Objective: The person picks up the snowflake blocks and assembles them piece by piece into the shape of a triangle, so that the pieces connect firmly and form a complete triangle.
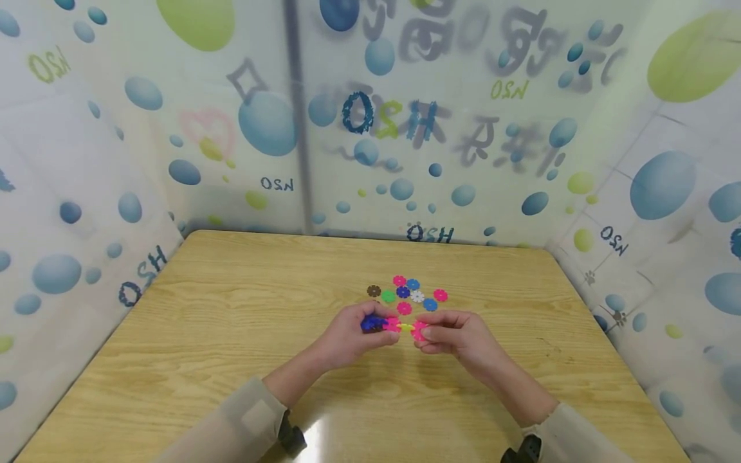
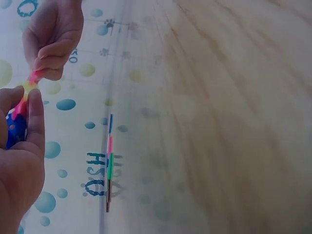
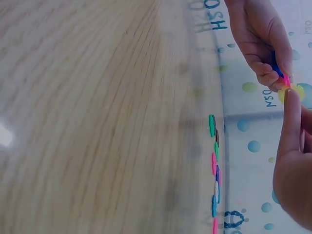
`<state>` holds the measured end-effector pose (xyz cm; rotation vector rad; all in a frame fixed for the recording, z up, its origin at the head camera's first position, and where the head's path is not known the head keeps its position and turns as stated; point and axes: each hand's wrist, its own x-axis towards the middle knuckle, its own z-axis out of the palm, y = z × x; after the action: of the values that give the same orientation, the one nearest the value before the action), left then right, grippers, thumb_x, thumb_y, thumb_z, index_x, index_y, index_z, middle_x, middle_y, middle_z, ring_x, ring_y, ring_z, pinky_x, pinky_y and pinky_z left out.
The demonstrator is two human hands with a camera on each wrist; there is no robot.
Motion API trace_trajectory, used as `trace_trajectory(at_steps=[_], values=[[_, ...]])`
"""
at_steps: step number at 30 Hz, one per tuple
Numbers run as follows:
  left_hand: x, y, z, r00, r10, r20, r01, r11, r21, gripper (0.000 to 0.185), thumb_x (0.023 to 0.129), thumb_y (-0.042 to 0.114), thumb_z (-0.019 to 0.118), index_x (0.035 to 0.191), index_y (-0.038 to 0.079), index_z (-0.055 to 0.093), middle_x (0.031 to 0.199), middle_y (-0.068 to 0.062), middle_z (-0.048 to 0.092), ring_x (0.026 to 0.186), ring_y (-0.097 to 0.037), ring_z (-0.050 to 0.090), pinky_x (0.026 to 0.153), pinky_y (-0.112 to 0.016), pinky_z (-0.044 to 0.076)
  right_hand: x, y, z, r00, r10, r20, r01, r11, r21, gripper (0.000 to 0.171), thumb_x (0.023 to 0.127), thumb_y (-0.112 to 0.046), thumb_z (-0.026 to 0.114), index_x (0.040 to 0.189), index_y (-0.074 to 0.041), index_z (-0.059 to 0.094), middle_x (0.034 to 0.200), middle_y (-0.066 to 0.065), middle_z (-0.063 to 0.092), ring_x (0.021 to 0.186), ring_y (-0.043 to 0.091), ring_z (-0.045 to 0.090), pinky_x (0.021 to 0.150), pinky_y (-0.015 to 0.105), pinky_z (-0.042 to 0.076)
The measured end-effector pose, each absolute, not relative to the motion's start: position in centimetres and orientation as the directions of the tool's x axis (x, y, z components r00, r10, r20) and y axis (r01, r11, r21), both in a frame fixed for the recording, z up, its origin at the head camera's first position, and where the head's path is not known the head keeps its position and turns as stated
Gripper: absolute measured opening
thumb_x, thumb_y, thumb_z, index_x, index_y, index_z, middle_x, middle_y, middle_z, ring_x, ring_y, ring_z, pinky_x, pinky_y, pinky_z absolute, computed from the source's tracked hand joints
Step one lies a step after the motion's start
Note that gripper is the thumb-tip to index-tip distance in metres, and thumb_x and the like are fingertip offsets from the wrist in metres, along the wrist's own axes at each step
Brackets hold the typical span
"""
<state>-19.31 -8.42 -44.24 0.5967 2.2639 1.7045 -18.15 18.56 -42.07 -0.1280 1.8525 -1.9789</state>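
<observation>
Pinching one linked disc chain [image 1: 395, 325], left hand [image 1: 347, 334], right hand [image 1: 457, 335].

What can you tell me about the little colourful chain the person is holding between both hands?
The chain is a short row of flat, flower-shaped discs, plastic by the look, slotted together: dark blue at one end, then pink, yellow and pink. It hangs level above the table, not touching it. The left hand grips the blue end; the right hand pinches the pink end. More discs lie loose just beyond.
</observation>
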Motion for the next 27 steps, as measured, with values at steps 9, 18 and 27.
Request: trace_trajectory(at_steps=[9, 18, 27], values=[[-19.31, -8.51, -44.41, -0.890, 0.451, 0.064, 0.188, 0.236, 0.953, 0.036, 0.102, 0.027, 0.082, 0.131, 0.007, 0.074, 0.121, -0.010, 0.074, 0.099, -0.016, 0.068, 0.082, -0.023, 0.059, -18.10, 17.83, -41.16, -0.914, -0.328, -0.238, 0.239, 0.039, -0.970, 0.041, 0.105, -0.006, 0.071, 0.140, 0.014, 0.063, 0.108, 0.009, 0.082, 0.095, 0.019, 0.084, 0.087, 0.034, 0.067], [-19.38, -8.44, -44.34, -0.881, 0.467, 0.075, 0.206, 0.236, 0.950, 0.033, 0.100, 0.022, 0.083, 0.128, 0.008, 0.072, 0.117, -0.010, 0.074, 0.099, -0.016, 0.069, 0.083, -0.023, 0.061, -17.89, 18.06, -41.66, -0.909, -0.331, -0.253, 0.246, 0.063, -0.967, 0.041, 0.107, -0.005, 0.067, 0.144, 0.013, 0.059, 0.110, 0.008, 0.081, 0.099, 0.019, 0.083, 0.090, 0.034, 0.067], [-19.80, -8.57, -43.96, -0.880, 0.472, 0.045, 0.188, 0.262, 0.946, 0.036, 0.098, 0.024, 0.085, 0.131, 0.014, 0.073, 0.122, -0.003, 0.074, 0.106, -0.017, 0.070, 0.085, -0.025, 0.062, -17.70, 18.27, -42.04, -0.899, -0.364, -0.245, 0.208, 0.138, -0.968, 0.045, 0.105, -0.016, 0.074, 0.141, 0.006, 0.062, 0.110, 0.003, 0.082, 0.100, 0.018, 0.080, 0.089, 0.037, 0.067]])
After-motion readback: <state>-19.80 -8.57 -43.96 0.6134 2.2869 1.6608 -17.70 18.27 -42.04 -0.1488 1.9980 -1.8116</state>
